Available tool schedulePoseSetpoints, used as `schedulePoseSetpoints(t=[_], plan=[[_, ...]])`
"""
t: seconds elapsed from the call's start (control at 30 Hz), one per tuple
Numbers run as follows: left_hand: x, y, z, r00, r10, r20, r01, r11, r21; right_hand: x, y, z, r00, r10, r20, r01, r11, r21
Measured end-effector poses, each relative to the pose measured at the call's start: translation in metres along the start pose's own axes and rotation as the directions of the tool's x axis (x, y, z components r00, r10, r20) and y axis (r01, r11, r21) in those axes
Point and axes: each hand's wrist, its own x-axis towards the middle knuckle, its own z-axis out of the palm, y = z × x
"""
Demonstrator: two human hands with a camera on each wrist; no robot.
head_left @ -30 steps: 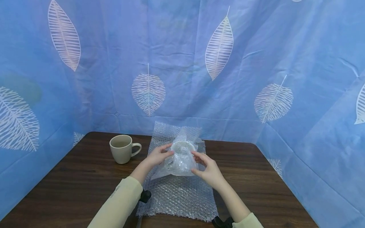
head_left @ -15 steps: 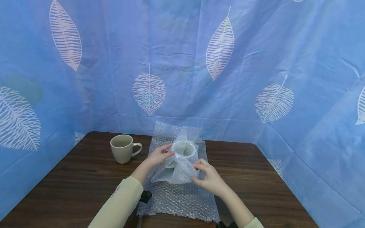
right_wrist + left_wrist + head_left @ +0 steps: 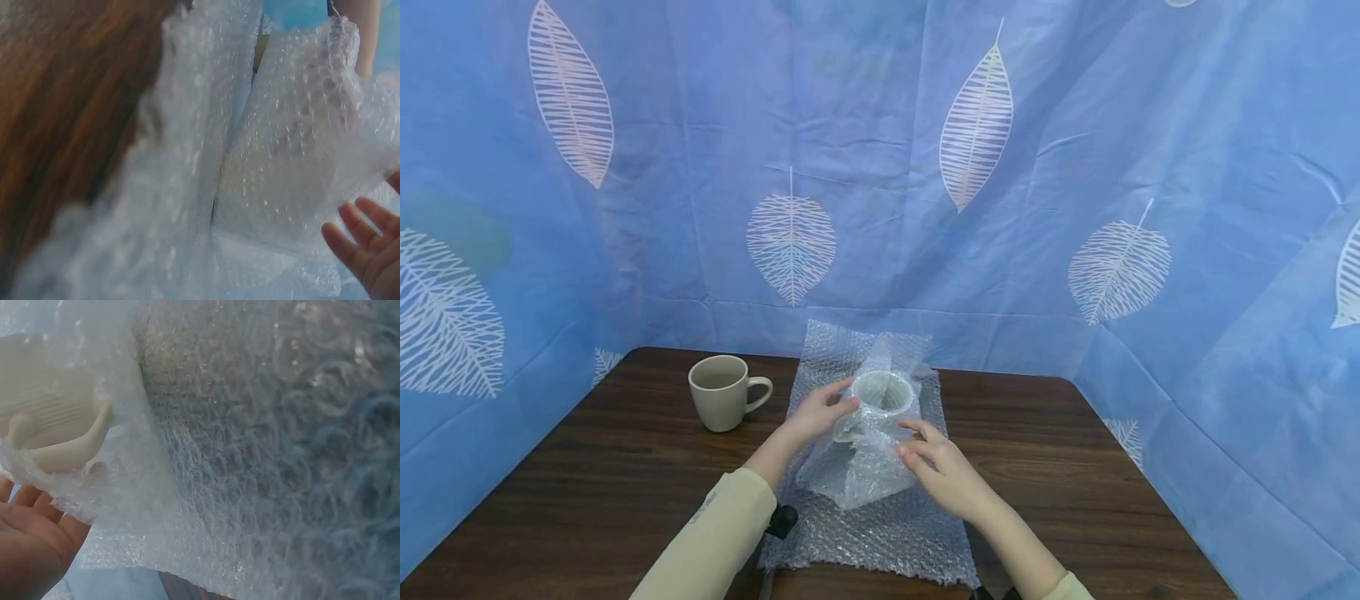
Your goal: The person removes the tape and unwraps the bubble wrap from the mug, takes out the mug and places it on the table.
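Touching the wrapped cup [image 3: 886,408], the left hand [image 3: 817,411] is spread wide, and the right hand [image 3: 947,477], fingers parted, adjoins the bubble wrap [image 3: 874,473].

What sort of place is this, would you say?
Probably a small staged tabletop workspace, going by the leaf-patterned blue cloth hung behind and on both sides, the dark wood-grained table, and the bubble wrap spread on it.
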Motion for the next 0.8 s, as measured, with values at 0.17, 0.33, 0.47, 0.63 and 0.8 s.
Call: schedulePoseSetpoints(t=[0.17,0.33,0.47,0.63,0.8], plan=[[-0.001,0.001,0.002,0.996,0.089,0.012,-0.090,0.989,0.115,0.005,0.000,0.003,0.996,0.054,-0.078,-0.053,0.999,0.013],[-0.002,0.002,0.003,0.989,0.141,0.033,-0.145,0.978,0.148,0.013,-0.005,0.005,0.986,0.086,-0.143,-0.086,0.996,0.009],[-0.005,0.001,0.002,0.986,0.159,0.056,-0.166,0.972,0.168,0.019,-0.008,0.006,0.978,0.139,-0.156,-0.138,0.990,0.012],[-0.007,0.000,-0.002,0.981,0.163,0.101,-0.179,0.967,0.182,0.023,-0.008,0.008,0.974,0.198,-0.109,-0.205,0.978,-0.050],[-0.009,0.002,-0.005,0.979,0.158,0.127,-0.180,0.966,0.186,0.024,-0.008,0.010,0.969,0.239,-0.068,-0.247,0.956,-0.156]])
